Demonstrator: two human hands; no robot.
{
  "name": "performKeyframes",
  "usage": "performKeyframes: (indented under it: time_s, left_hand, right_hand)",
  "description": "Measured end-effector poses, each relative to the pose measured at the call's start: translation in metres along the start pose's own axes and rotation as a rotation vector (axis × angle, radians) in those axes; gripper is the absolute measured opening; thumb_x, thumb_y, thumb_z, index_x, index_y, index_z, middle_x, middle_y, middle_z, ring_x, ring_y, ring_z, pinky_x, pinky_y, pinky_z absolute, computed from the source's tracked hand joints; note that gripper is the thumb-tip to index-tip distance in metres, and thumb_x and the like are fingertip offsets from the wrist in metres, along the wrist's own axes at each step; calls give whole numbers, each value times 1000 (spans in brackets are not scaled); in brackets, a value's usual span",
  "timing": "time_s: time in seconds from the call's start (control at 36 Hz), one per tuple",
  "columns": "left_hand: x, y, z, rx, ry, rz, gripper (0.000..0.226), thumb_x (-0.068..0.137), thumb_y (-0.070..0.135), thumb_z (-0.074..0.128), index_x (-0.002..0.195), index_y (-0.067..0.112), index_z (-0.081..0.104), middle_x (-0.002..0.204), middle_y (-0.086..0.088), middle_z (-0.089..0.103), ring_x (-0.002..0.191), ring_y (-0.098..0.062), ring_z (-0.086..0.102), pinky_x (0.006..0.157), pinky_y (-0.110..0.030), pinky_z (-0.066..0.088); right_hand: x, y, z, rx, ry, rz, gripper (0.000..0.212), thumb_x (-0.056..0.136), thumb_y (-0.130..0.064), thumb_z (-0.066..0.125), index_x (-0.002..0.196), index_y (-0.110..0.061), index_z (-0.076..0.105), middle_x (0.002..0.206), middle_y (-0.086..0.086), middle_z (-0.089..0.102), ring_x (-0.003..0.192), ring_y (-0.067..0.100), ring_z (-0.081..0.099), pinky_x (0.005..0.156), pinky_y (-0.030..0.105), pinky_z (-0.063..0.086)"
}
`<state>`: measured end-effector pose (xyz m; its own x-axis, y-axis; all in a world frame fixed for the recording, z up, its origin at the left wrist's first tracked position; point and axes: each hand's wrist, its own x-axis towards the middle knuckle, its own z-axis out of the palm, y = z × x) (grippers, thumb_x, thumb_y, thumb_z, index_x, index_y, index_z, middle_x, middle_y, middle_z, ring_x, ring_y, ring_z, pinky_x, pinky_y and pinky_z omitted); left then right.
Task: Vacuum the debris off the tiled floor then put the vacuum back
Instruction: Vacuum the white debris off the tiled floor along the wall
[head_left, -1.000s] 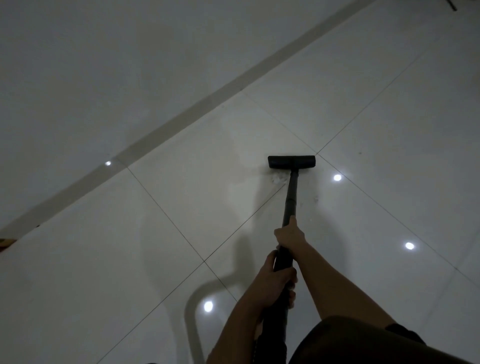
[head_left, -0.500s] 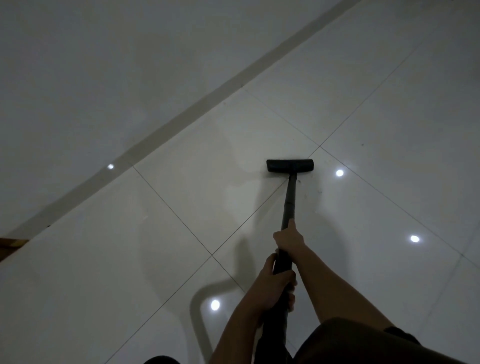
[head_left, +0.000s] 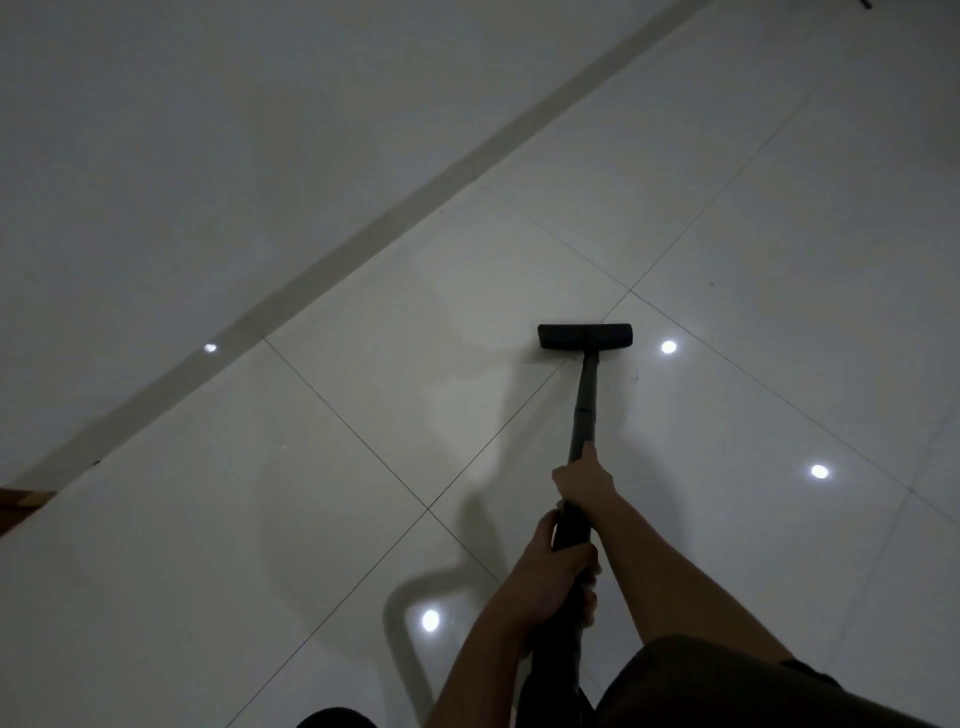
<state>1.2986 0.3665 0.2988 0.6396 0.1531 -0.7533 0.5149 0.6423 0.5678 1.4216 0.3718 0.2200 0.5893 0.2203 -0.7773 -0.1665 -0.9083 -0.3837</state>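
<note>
- Vacuum wand (head_left: 584, 400) slants forward from the fingers, its floor head (head_left: 584, 336) flat on the tiled floor (head_left: 363, 467).
- Right hand (head_left: 582, 480), arm outstretched, wraps the wand.
- Left hand (head_left: 558, 577) grips it just behind, fingers curled round.

You're seeing a dim, soft picture: ceiling lights glare off the glossy floor (head_left: 779, 208), lines bending at edges.

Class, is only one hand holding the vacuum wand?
No: the right hand and the left hand both grip the wand, the right one farther down it.
</note>
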Motion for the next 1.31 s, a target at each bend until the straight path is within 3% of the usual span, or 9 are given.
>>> performKeyframes:
  time_s: [0.14, 0.33, 0.64, 0.86, 1.0, 1.17, 1.31]
  left_hand:
    - [-7, -10, 1, 12, -28, -6, 54, 93, 8, 49, 141, 22, 29, 70, -5, 53, 44, -7, 51, 44, -20, 46]
    - [-12, -28, 6, 55, -52, -18, 56, 92, 8, 49, 141, 23, 27, 70, -5, 54, 46, -9, 52, 46, -22, 47]
    - [-19, -62, 26, 0, -77, -78, 52, 90, 9, 51, 137, 24, 33, 71, -6, 55, 48, -11, 52, 47, -24, 46]
    - [-32, -88, 44, 16, -65, -84, 54, 89, 8, 51, 137, 24, 33, 69, -6, 55, 48, -11, 52, 47, -24, 46]
    - [-46, -101, 57, 2, -54, -80, 56, 88, 6, 50, 138, 25, 32, 68, -6, 55, 47, -11, 52, 46, -23, 45]
    - [-60, -116, 73, -18, -36, -59, 53, 91, 6, 48, 138, 24, 31, 68, -7, 54, 46, -11, 51, 45, -24, 45]
    - [-65, -126, 80, -41, -13, -48, 54, 91, 7, 49, 139, 24, 30, 70, -7, 55, 46, -11, 51, 45, -24, 45]
  right_hand:
    - [-9, 11, 0, -6, 15, 1, 63, 93, -8, 46, 147, -14, 15, 120, 24, 53, 82, 25, 51, 71, 33, 46]
    - [-15, 33, 1, 13, 31, 36, 62, 91, -8, 46, 146, -13, 17, 120, 24, 53, 83, 28, 52, 76, 36, 48]
    - [-32, 74, -4, 40, 37, 64, 64, 92, -7, 44, 148, -15, 14, 119, 24, 53, 82, 26, 52, 71, 33, 46]
    - [-44, 104, -4, 30, 20, 74, 62, 91, -8, 46, 146, -14, 16, 122, 24, 52, 87, 28, 53, 81, 38, 50]
    - [-56, 120, -6, 11, 6, 75, 66, 91, -8, 46, 148, -16, 13, 121, 24, 52, 85, 27, 53, 76, 36, 48]
    - [-69, 137, -9, -28, -4, 60, 63, 91, -8, 46, 146, -14, 15, 123, 23, 52, 88, 27, 53, 84, 38, 50]
    - [-75, 144, -8, -60, -24, 37, 63, 91, -7, 45, 147, -11, 16, 130, 22, 46, 103, 31, 57, 90, 39, 51]
